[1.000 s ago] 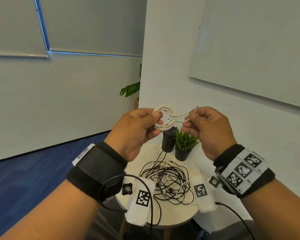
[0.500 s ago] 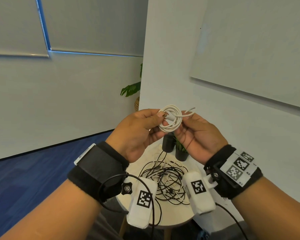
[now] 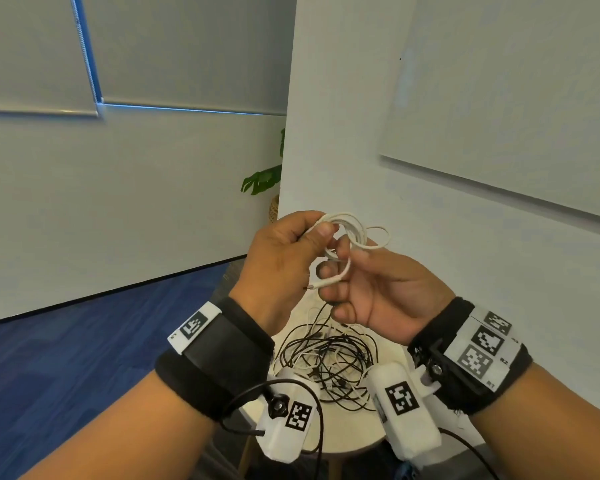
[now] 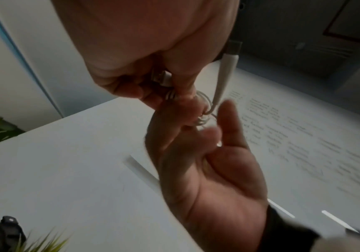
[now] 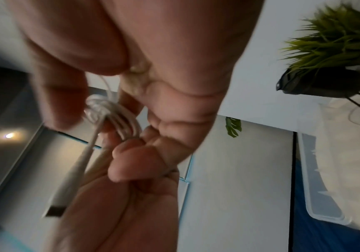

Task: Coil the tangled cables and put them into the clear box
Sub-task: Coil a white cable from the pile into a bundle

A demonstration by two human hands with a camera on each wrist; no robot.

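Observation:
A white cable [image 3: 352,232] is wound into a small coil and held up above the table. My left hand [image 3: 321,233] pinches the coil between thumb and fingers. My right hand [image 3: 336,263] lies palm up under it, its fingers curled on the coil [image 5: 114,112]. The cable's free end with its plug [image 3: 326,282] loops over a right finger and points left; the plug [image 4: 225,80] shows in the left wrist view too. A tangle of black and white cables [image 3: 329,362] lies on the round table [image 3: 347,441] below. The clear box [image 5: 317,196] shows only in the right wrist view.
A small potted grass plant [image 5: 334,42] and a black object [image 4: 2,233] stand at the table's far side, hidden by my hands in the head view. A white wall with a whiteboard [image 3: 499,116] is close on the right. Blue carpet [image 3: 84,341] lies to the left.
My right hand has turned palm up and come in under the coil. The free cable end, which stuck out to the right, now loops below the coil and points left.

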